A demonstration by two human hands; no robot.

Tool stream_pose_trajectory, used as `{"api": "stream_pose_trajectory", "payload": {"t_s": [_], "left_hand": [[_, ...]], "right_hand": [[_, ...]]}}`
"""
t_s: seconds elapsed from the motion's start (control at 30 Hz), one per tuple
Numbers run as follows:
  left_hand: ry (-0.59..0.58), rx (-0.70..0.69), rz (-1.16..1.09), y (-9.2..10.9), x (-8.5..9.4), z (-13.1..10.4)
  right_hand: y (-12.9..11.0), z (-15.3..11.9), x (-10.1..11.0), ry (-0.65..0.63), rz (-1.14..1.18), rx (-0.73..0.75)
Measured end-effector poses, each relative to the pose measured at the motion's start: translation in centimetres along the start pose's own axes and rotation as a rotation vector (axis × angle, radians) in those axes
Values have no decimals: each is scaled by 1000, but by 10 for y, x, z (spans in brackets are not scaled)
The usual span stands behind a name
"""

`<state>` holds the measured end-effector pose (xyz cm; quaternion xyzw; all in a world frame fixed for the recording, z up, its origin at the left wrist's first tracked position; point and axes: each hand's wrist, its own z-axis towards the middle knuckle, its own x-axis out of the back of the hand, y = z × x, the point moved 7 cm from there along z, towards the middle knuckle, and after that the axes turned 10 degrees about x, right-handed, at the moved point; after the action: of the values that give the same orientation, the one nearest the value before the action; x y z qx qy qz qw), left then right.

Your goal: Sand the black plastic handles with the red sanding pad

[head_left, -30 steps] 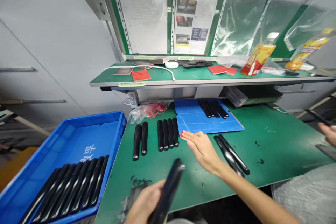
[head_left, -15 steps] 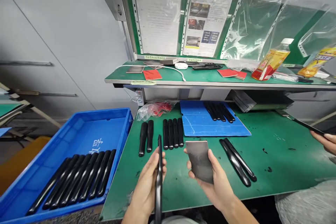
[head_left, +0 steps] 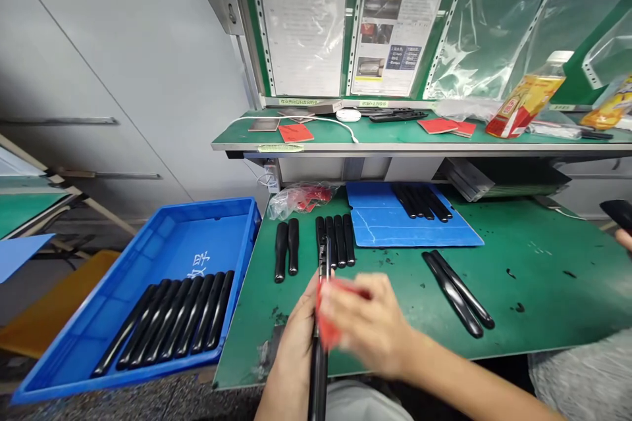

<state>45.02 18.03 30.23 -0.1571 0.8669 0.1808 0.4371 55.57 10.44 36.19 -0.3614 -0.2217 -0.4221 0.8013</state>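
My left hand (head_left: 296, 335) is closed round a long, glossy black plastic handle (head_left: 318, 381), which stands nearly upright with its notched end at the top. In my right hand (head_left: 378, 322), blurred by motion, is a red sanding pad (head_left: 328, 322), held folded against the handle's edge just above my left fingers. Behind them, a row of black handles (head_left: 340, 240) lies on the green table, with a pair of black handles (head_left: 281, 250) to its left. Two more black handles (head_left: 457, 293) rest to the right of my right hand.
At the left is a blue bin (head_left: 162, 210) with several black handles. A blue sheet (head_left: 375, 223) bearing more handles and a plastic bag (head_left: 296, 200) lie at the back, below a shelf (head_left: 395, 135) with a bottle (head_left: 528, 95). A co-worker's hand (head_left: 625, 239) shows at the right edge.
My right hand has moved left and brought the pad from beside the handle onto it. The pad's red side now shows instead of its grey face. The view has shifted slightly.
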Motion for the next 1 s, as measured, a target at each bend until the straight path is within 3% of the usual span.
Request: {"api": "stream_pose_trajectory", "payload": {"t_s": [0.13, 0.27, 0.3, 0.43, 0.6, 0.7, 0.83, 0.93, 1.0], "left_hand": [[-64, -12, 99, -5, 1, -12], [-406, 125, 297, -16, -17, -41], [-428, 96, 268, -10, -19, -45], [-295, -175, 1, 39, -10, -43], [-469, -325, -156, 89, -20, -36], [-401, -427, -149, 110, -31, -31], [-262, -403, -176, 103, -46, -23], [-201, -444, -213, 82, -54, -32], [-210, -424, -224, 65, -63, -39]], "right_hand": [[36, 40, 26, 5, 0, -101], [64, 44, 35, 65, 85, -239], [67, 40, 34, 75, 100, -255], [61, 15, 25, 129, 185, -339], [44, -27, -4, 290, 598, -600], [31, -42, -17, 371, 717, -710], [-1, -41, -15, 463, 654, -633], [-29, -34, -5, 560, 476, -467], [-45, -27, 3, 609, 271, -264]]}}
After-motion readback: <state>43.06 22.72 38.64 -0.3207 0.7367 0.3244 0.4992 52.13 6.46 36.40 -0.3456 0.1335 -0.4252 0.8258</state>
